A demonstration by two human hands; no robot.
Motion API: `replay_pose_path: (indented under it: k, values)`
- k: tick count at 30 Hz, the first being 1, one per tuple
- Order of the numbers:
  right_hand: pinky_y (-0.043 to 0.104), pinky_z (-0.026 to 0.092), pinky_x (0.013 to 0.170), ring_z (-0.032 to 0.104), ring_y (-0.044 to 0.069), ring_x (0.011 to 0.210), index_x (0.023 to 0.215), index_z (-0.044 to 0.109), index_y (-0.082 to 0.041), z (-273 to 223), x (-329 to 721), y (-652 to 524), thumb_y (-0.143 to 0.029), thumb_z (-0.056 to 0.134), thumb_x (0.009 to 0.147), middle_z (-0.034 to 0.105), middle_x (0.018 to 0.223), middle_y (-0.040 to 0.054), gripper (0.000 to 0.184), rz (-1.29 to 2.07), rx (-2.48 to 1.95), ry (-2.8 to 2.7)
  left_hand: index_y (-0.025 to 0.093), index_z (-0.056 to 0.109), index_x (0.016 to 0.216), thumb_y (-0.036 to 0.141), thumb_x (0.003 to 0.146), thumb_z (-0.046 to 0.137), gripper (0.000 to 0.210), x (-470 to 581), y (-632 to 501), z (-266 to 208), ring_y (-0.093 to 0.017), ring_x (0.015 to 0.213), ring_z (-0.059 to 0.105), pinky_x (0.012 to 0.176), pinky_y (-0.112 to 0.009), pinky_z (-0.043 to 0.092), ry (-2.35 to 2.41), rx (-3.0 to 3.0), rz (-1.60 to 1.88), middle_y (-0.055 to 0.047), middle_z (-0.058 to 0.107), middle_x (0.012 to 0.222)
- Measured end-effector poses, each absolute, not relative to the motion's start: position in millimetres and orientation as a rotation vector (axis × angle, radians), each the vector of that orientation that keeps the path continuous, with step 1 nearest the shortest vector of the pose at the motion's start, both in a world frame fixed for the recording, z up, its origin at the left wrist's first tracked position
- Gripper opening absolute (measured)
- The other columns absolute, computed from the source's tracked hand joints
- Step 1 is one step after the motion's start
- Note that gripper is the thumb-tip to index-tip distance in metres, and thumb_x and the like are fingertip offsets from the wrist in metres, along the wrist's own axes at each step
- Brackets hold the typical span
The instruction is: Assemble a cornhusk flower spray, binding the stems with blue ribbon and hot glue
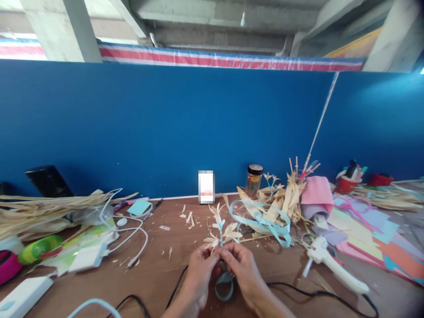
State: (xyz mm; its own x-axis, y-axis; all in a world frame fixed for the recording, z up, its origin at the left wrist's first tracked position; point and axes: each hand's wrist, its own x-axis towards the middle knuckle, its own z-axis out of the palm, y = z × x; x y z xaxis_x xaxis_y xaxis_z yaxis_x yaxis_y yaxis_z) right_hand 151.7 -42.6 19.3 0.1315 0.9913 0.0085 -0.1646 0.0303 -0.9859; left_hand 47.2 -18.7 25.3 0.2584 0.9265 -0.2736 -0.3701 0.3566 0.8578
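Close together at the front middle of the table, my left hand (pixel 201 269) and my right hand (pixel 240 269) are both closed on the stem of a husk flower (pixel 229 232). Its pale, dry petals spread above my fingertips, and light blue ribbon wraps the upper stem. Below my hands hangs a loop of blue ribbon (pixel 224 289). My fingers hide the lower stem. Behind and to the right, a longer light blue ribbon (pixel 255 221) lies in loose coils by a heap of dry husks (pixel 288 198).
A white glue gun (pixel 338 265) with a black cord lies to the right, near coloured paper sheets (pixel 361 234). A lidded jar (pixel 254 179) and a phone-like upright object (pixel 206 187) stand by the blue partition (pixel 165 123). White cables (pixel 142 234) and husk strips (pixel 49 212) lie left.
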Motion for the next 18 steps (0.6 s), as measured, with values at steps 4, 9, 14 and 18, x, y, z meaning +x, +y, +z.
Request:
replay_pose_path:
  k: [4,9,14,18]
  values:
    - [0.018,0.028,0.044,0.036,0.006,0.045,0.075,0.058,-0.011,18.0,153.2,-43.2,-0.042,0.058,0.073,0.047,0.052,-0.0044,0.031,1.170,-1.130,-1.031,0.014,0.061,0.073,0.031,0.057,0.074,0.027,48.1,-18.4,27.6,-0.006,0.046,0.050,0.046,-0.016,0.039,0.829,0.702,0.981,0.002,0.057,0.059]
    - [0.017,0.028,0.044,0.036,0.006,0.045,0.076,0.057,-0.012,19.1,152.4,-43.6,-0.040,0.057,0.075,0.046,0.051,-0.0052,0.028,1.175,-1.109,-1.032,0.013,0.061,0.068,0.027,0.055,0.076,0.024,47.3,-16.8,27.3,-0.005,0.043,0.048,0.044,-0.016,0.038,0.785,0.692,0.951,0.004,0.054,0.053]
    - [0.017,0.029,0.044,0.039,0.006,0.045,0.072,0.057,-0.012,25.7,149.7,-44.8,-0.038,0.062,0.070,0.051,0.054,-0.0037,0.026,1.214,-1.097,-0.990,0.011,0.062,0.068,0.029,0.057,0.074,0.024,46.5,-16.2,20.5,-0.006,0.045,0.048,0.046,-0.017,0.039,0.838,0.712,1.008,0.002,0.055,0.054]
    - [0.017,0.027,0.043,0.037,0.005,0.043,0.074,0.057,-0.012,27.7,148.6,-46.3,-0.037,0.061,0.071,0.050,0.052,-0.0043,0.025,1.219,-1.094,-0.986,0.012,0.062,0.065,0.029,0.057,0.074,0.023,45.7,-17.6,22.2,-0.006,0.042,0.047,0.043,-0.017,0.036,0.831,0.740,1.030,0.003,0.054,0.050]
